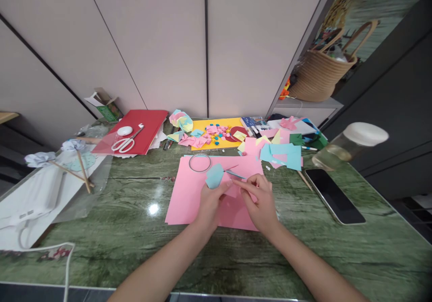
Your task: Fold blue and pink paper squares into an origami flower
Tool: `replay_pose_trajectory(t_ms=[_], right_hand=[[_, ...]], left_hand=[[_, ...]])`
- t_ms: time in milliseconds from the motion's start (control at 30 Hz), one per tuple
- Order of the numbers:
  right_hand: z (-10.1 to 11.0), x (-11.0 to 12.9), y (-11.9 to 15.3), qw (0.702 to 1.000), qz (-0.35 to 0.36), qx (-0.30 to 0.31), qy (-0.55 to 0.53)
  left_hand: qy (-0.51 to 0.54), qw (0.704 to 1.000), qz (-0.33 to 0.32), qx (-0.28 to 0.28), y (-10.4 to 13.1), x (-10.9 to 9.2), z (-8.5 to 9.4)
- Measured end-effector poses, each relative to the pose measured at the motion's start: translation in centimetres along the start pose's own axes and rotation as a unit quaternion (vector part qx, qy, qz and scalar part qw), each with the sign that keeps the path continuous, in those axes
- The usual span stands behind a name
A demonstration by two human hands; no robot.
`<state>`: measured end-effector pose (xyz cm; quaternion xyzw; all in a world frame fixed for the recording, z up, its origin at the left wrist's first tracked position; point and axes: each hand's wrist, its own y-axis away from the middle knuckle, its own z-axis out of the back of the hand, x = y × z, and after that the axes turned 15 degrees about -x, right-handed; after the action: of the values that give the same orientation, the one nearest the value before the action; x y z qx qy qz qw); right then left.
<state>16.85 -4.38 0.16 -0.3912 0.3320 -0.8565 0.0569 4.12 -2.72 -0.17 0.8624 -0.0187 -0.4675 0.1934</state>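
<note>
Pink paper sheets (189, 194) lie stacked on the green marbled table, with a thin ring (190, 162) on their upper left part. Above the stack, my left hand (211, 200) is closed on a light blue paper piece (214, 176), pinched near its lower right edge. My right hand (259, 200) is beside it, its index finger reaching toward my left thumb and a pink paper piece between the hands. Whether the right fingers grip that piece is unclear. Thin blue and pink strips stick out just above the fingertips.
White scissors (124, 144) lie on a red folder (148, 131) at the left. Behind the stack are paper scraps (281, 154) and a yellow sheet (199, 125). A phone (334, 196) and a lidded bottle (349, 144) stand at the right; paper flowers (39, 159) lie far left.
</note>
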Motion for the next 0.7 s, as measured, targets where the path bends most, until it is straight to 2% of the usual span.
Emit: replay_pose_trajectory(t_ms=[233,400,533,700], right_hand=[[-0.3,0.4,0.3,0.999,0.041,0.014,0.031],[-0.3,0.4,0.4,0.997,0.060,0.022,0.043],[-0.2,0.5,0.3,0.994,0.075,0.013,0.082],[0.0,0.2,0.1,0.979,0.130,-0.020,0.153]], left_hand=[[-0.032,0.994,-0.056,-0.091,0.1,0.8,0.3],[-0.081,0.984,-0.085,-0.132,0.0,1.4,0.7],[-0.103,0.980,-0.100,-0.139,-0.3,1.7,0.9],[-0.071,0.988,-0.061,-0.124,-0.3,1.6,0.9]])
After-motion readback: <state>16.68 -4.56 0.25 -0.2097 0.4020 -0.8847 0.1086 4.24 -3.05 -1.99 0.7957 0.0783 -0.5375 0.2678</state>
